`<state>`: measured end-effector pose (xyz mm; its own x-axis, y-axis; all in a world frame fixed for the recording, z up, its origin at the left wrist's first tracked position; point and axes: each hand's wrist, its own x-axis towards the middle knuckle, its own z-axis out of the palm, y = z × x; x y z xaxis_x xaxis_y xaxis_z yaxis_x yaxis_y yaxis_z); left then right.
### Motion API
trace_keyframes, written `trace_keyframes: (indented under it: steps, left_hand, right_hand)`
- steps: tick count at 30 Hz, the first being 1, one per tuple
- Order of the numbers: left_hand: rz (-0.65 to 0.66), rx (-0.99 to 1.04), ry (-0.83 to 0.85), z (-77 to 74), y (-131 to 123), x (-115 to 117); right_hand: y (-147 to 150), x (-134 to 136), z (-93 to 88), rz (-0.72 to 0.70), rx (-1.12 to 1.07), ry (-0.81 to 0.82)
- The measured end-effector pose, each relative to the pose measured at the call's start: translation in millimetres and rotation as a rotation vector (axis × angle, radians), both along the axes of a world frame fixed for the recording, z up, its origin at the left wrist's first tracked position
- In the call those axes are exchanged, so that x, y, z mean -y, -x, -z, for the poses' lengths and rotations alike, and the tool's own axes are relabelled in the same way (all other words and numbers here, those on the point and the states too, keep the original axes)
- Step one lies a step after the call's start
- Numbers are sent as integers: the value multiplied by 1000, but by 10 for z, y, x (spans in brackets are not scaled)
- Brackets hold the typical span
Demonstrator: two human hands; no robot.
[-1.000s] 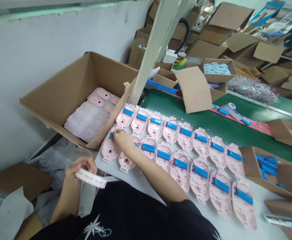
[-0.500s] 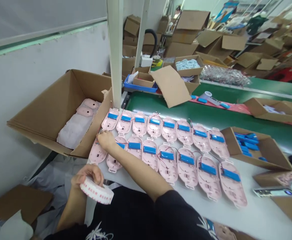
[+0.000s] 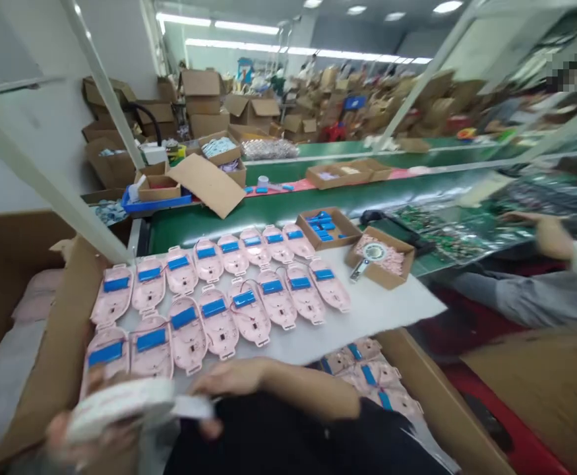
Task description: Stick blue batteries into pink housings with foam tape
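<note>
In my left hand (image 3: 93,445), at the lower left, is a roll of white double-sided tape (image 3: 120,402), both blurred by motion. My right hand (image 3: 231,377) is beside the roll, its fingers closed around a short loose end of the tape (image 3: 193,407). Beyond my hands, two rows of pink plastic shells (image 3: 189,346) lie open side up on the white tabletop. Each shell carries a blue battery pack (image 3: 213,307), and thin wires show in several. The roll partly covers the nearest left shell (image 3: 107,353).
A large carton (image 3: 65,316) stands at the left by a slanted post (image 3: 55,178). At the table's far side are a box of blue batteries (image 3: 330,227) and a box of small pink parts (image 3: 384,257) with a handheld fan on it. Another person's hand (image 3: 540,227) is at the right.
The view has swung right and up. My right hand has left the leftmost front shell and come back to the tape roll, where a loose end now sticks out.
</note>
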<state>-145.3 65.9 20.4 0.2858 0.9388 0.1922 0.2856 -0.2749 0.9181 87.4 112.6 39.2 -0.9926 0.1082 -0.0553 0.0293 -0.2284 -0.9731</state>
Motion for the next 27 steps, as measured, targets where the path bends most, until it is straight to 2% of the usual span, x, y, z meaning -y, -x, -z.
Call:
trace_keyframes:
  steps: [1,3,5,7,10,14,16,19,21,24,27]
  left_hand:
    - [-13,117,20,-81,-139,17]
    - [78,520,76,-254,-473,-6]
    - [278,865,148,-385,-829,-114]
    - [485,960,164,-439,-1121,-244]
    - [617,856,92,-407,-1341,-366]
    - [543,521,15,-385,-1379,-370]
    - [533,339,-88,-432,-1400,-359]
    - [588,117,-276,-510,-1477,-364]
    - [626,5,-352,-516,-1545,-341]
    - [612,-144,-316,-400,-1632,-178]
    - [523,-218,-189,-163,-1661,129]
  right_hand:
    - [-310,100,1,119,-18,142]
    - [-833,249,-33,370,-30,237]
    - [-1193,365,-110,537,-17,188]
    - [-1411,467,-200,610,-6,106]
    - [-1599,574,-278,739,-25,79]
    - [-1766,663,-262,799,-53,75]
    - [-1811,702,-235,826,-33,-50]
    - [-1845,754,-179,939,33,-277]
    - [-1876,780,-125,966,94,-360]
    - [-1955,796,-21,909,220,-383]
    - [-2014,798,76,809,289,-356]
